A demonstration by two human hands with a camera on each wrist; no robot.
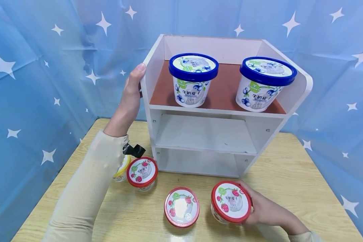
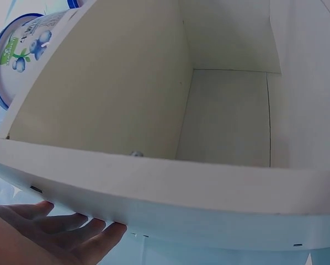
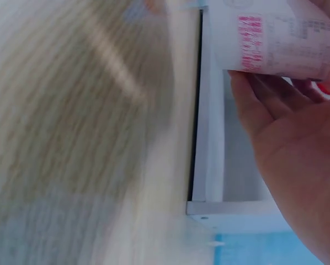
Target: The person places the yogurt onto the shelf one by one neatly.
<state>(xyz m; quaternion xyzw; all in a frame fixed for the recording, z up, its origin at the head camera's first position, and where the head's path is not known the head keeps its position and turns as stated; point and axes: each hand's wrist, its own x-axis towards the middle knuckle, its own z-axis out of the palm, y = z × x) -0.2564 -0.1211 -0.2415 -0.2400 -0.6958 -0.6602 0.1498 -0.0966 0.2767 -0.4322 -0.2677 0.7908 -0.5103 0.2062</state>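
Note:
My left hand (image 1: 132, 92) presses on the outer left side of a white shelf unit (image 1: 152, 84). In the left wrist view its fingertips (image 2: 112, 234) touch the side panel, with the fingers fairly straight. At the lower right, my right hand (image 1: 261, 206) grips a strawberry tub (image 1: 231, 201) with a red lid, in front of the unit's base. The right wrist view shows the fingers round the tub's printed wall (image 3: 286, 41). Two blueberry tubs with blue lids, a left one (image 1: 192, 80) and a right one (image 1: 261, 84), stand on the brown top shelf.
A second red-lidded tub (image 1: 182, 207) sits on the wooden table (image 1: 290, 168) left of the held one. Another red-lidded tub (image 1: 142, 173) and a yellow-lidded tub (image 1: 121, 169) stand near my left sleeve (image 1: 87, 188). Behind hangs a blue star-patterned curtain (image 1: 78, 50).

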